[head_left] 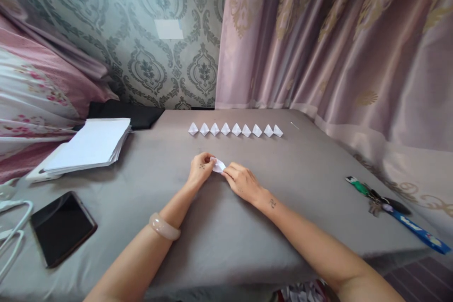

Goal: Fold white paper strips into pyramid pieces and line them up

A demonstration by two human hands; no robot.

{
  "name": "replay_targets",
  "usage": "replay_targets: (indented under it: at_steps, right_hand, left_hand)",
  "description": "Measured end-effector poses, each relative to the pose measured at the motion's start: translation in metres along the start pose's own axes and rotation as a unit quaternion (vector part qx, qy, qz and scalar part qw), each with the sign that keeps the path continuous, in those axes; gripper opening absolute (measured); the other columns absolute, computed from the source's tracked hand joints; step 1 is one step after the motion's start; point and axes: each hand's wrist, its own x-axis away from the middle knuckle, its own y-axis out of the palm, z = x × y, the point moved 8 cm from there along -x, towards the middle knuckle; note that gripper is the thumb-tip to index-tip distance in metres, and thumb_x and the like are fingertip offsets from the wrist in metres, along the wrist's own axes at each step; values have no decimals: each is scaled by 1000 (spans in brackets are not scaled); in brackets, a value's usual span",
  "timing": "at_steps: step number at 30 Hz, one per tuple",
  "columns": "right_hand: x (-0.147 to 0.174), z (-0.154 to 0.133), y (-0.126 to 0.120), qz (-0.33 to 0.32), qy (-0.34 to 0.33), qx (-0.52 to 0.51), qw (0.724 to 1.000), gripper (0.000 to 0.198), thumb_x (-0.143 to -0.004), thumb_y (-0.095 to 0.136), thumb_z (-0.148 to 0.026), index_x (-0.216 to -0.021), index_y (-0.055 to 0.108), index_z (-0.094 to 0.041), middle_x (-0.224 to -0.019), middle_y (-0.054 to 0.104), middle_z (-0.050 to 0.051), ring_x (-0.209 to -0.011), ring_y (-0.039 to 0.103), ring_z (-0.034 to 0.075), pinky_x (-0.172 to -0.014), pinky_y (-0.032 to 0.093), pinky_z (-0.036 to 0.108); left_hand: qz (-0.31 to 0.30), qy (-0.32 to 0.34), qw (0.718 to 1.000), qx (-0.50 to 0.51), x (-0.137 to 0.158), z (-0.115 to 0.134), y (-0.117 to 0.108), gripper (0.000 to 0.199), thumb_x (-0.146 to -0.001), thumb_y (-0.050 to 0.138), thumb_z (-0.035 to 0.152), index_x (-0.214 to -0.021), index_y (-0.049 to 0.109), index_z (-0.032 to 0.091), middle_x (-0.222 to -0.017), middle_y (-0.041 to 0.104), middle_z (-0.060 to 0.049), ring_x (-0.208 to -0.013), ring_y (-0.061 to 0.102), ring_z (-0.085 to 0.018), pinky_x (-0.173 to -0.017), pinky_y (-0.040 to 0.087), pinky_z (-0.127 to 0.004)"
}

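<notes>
A small piece of folded white paper (218, 165) is held just above the middle of the grey-covered table. My left hand (201, 168) pinches its left end between thumb and fingers. At its lower right edge, my right hand (243, 180) grips it with closed fingertips. Beyond the hands, several small folded white paper pieces (225, 129) stand in a row across the table, each with a pointed top. The two at the right end of that row touch or overlap.
At the left lie a stack of white paper (92, 144), a dark phone (62, 227) and white cables (16, 240). Keys with a blue strap (419, 232) rest on the right. A thin white stick (295, 125) lies past the row. Curtains (318, 33) border the table (170, 269).
</notes>
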Motion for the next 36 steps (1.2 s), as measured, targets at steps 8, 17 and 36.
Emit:
replay_targets:
  at_steps: [8,17,36]
  right_hand:
    - [12,7,1,-23,-21,23,999,25,-97,42,-23,-96,66,-18,-90,64,6,-87,61,15,-75,44,25]
    - [12,6,4,-25,-49,25,998,24,-96,43,-22,-89,65,-18,-87,63,6,-84,61,16,-73,45,26]
    - [11,327,-109,146,361,50,920,29,-90,46,-19,-105,70,-13,-106,71,17,-92,64,21,-78,42,29]
  left_hand:
    - [9,19,998,-58,13,12,10,20,-72,57,29,-86,67,18,-70,67,-2,-67,61,-17,-66,44,-27]
    - [-9,15,1000,7,17,11,11,32,-74,62,38,-98,64,18,-86,68,-5,-81,63,-18,-72,49,-29]
    - [-55,-50,997,15,-4,-29,19,44,-75,61,49,-103,61,15,-99,67,-11,-88,64,-23,-70,55,-34]
